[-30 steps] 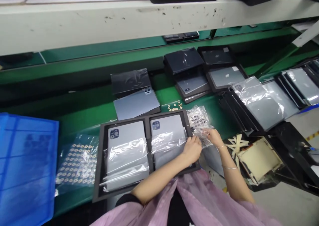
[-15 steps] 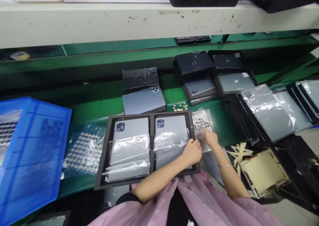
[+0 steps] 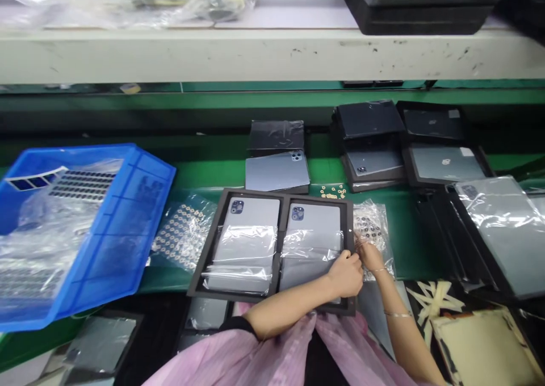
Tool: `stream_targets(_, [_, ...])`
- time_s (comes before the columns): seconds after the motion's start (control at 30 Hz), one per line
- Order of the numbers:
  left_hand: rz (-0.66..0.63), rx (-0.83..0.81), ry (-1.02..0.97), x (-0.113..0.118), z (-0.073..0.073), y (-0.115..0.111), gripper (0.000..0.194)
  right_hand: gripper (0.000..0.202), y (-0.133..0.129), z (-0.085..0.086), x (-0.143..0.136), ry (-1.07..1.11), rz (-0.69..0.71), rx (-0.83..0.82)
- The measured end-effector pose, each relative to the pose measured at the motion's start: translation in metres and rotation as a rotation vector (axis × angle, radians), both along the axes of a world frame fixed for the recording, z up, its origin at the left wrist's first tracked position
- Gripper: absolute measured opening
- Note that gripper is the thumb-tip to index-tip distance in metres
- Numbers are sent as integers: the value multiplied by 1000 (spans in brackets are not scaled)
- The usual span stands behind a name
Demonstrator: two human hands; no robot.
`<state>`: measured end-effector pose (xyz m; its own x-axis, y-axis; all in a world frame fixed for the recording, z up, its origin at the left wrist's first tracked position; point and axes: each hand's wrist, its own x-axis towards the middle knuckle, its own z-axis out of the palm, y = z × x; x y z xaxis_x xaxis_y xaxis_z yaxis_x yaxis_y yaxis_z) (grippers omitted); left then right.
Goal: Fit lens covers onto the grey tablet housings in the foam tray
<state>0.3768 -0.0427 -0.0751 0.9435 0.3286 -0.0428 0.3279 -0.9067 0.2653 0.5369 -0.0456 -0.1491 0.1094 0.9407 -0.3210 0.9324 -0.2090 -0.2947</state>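
Note:
A black tray [image 3: 281,233] with two compartments stands in front of me, and each compartment holds a grey tablet-like panel with a camera cluster, partly wrapped in clear film: the left panel [image 3: 249,215] and the right panel [image 3: 313,218]. My left hand [image 3: 347,272] rests at the tray's right edge with its fingers curled; what it holds, if anything, is too small to name. Just beyond that edge, my right hand [image 3: 369,254] pinches close to the left fingertips, over a clear bag of small dark rings [image 3: 370,227]. Its grip is also too small to make out.
At the left is a blue bin [image 3: 149,204] beside a clear sheet of small rings [image 3: 183,235]. Behind the tray lie loose gold pieces [image 3: 333,192] and a stacked panel [image 3: 276,170]. More panels [image 3: 502,227] stand at the right, near yellowish strips [image 3: 436,303]. A white shelf [image 3: 272,57] crosses above.
The view has swung left, so more of the blue bin shows. My right hand has moved from the ring bag's middle to the tray's right edge, closer to my left hand.

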Motion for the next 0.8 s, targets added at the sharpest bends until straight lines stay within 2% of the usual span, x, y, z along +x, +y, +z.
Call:
stream_targets(0.1, [-10, -10, -11, -2, 2, -1, 20, 45, 3, -7, 0, -72, -54, -18])
stream_targets(0.17, [-28, -39, -27, -6, 9, 2, 21, 44, 2, -8, 1, -99, -72, -17])
stream_targets(0.3, [-7, -268, -148, -28, 37, 27, 22, 47, -4, -10, 3, -91, -60, 20])
stream_targets(0.37, [118, -373, -214, -47, 54, 52, 24, 51, -9, -15, 2, -69, -47, 46])
stream_targets(0.43, [321, -410, -254, -71, 67, 80, 25, 54, -14, -23, 0, -42, -38, 86])
stream_targets(0.5, [515, -409, -290, -97, 77, 106, 25, 56, -22, -35, -1, 12, -19, 160])
stream_targets(0.57, [647, -425, -346, -123, 83, 128, 25, 59, -30, -47, -1, 91, 10, 240])
stream_targets(0.7, [805, -508, -440, -167, 82, 170, 24, 66, -44, -63, 1, 195, 7, 272])
stream_targets(0.8, [1019, -551, -448, -192, 68, 224, 20, 59, -49, -70, 3, 200, -25, 233])
